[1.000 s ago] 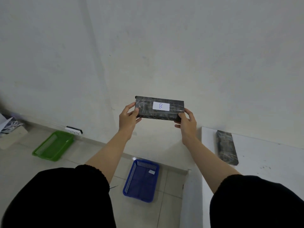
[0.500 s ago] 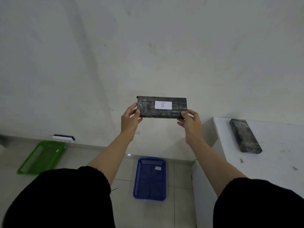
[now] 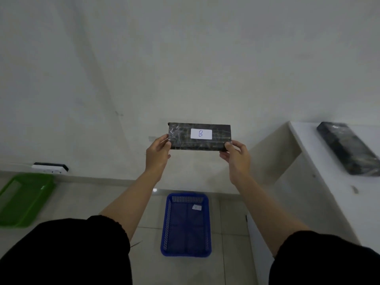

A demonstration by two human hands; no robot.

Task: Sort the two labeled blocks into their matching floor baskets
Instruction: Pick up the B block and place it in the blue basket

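I hold a dark, marbled block [image 3: 181,138] up in front of the wall, its white label reading "B" facing me. My left hand [image 3: 157,155] grips its left end and my right hand [image 3: 236,156] grips its right end. A second dark block [image 3: 349,151] lies on the white table [image 3: 320,182] at the right; no label shows on it. Straight below the held block, a blue basket [image 3: 186,251] with a small white tag inside sits on the floor. A green basket [image 3: 22,198] sits on the floor at the far left.
A white power strip with a black edge [image 3: 50,168] lies along the wall's base behind the green basket. The white table's edge and side panel stand just right of the blue basket. The floor is pale tile.
My view has swung to the right: the table and its block now show more fully, and the green basket has slid toward the left edge. Both hands still hold the block level.
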